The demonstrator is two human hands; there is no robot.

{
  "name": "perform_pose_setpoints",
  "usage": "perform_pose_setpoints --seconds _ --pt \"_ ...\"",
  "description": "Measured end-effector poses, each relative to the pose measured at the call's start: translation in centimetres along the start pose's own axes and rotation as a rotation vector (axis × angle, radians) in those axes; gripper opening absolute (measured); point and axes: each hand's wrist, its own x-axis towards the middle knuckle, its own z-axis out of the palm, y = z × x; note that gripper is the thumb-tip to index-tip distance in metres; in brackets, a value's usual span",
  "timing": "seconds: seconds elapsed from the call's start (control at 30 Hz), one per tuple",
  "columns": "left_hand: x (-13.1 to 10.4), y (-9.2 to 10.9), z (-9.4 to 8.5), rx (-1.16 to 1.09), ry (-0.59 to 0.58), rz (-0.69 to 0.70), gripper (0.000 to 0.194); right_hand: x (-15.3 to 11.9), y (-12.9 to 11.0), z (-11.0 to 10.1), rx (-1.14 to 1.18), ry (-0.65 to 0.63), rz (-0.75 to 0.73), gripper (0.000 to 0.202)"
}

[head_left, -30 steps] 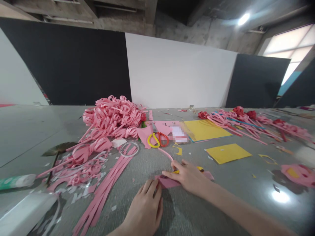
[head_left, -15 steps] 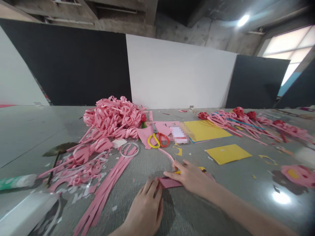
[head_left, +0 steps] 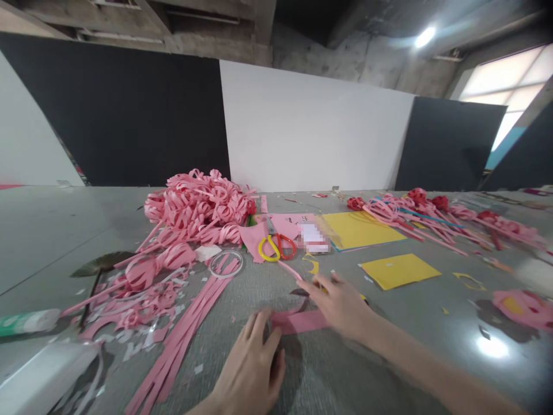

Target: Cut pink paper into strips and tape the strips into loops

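a: what's the biggest thing there?
b: the white panel, upright at the back of the grey surface.

a: then?
b: the heap of pink paper loops, set back on the left, perhaps to be out of the way. nearer lie the long pink strips, side by side, likely so they don't tangle.

a: and the hands?
b: the left hand has its thumb apart from the fingers, fingertips down on one end of the pink paper piece. i'd say that pins it flat. the right hand is over the other end, seemingly curled round a yellow-handled tool, mostly hidden.

a: so the piece lies between them?
b: yes, flat, with a curling sliver at its far edge. i can't tell if that's attached.

a: anything smaller?
b: the scissors, handles toward the person, probably for easy reach, and the clear ring lying over the strips' far ends.
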Motion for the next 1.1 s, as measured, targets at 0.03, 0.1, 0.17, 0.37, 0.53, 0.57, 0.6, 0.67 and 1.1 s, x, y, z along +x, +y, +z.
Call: perform_pose_setpoints --seconds 0.03,0.1,0.17,0.37,0.53,0.57,0.6,0.67,1.1 --pt "0.2 -0.1 -0.1 -0.024 0.008 -0.008 0.028 0.1 0.0 -0.1 0.015 0.008 0.034 0.036" --pt "0.6 -0.4 -0.4 -0.092 -0.007 0.007 0.03 0.1 -0.2 -0.2 0.05 0.017 0.1 0.03" --pt "1.2 -0.8 -0.6 -0.18 -0.043 0.017 0.028 0.2 -0.4 -0.3 0.088 0.006 0.159 0.025" --pt "2.2 -1.9 -0.7 -0.531 -0.008 -0.284 0.015 0.3 -1.2 -1.4 0.366 0.003 0.371 0.017" --pt "2.6 -2.0 -0.4 -1.19 0.132 -0.584 0.009 0.8 -1.8 -2.9 0.859 -0.062 0.626 0.022" --pt "2.6 -1.7 -0.5 -1.341 0.129 -0.621 0.012 0.8 -2.0 -3.1 0.964 -0.11 0.683 0.025" --pt "2.7 -1.5 -0.6 -1.469 0.115 -0.652 0.015 0.9 -2.2 -3.2 1.053 -0.149 0.738 0.026" --pt "2.6 -0.7 -0.9 -1.645 0.076 -0.669 0.019 0.9 -2.9 -3.2 1.177 -0.17 0.83 0.027" --pt "2.4 1.1 -1.4 -1.332 -0.032 -0.53 0.015 0.3 -5.3 -2.6 1.245 0.035 0.733 0.027"
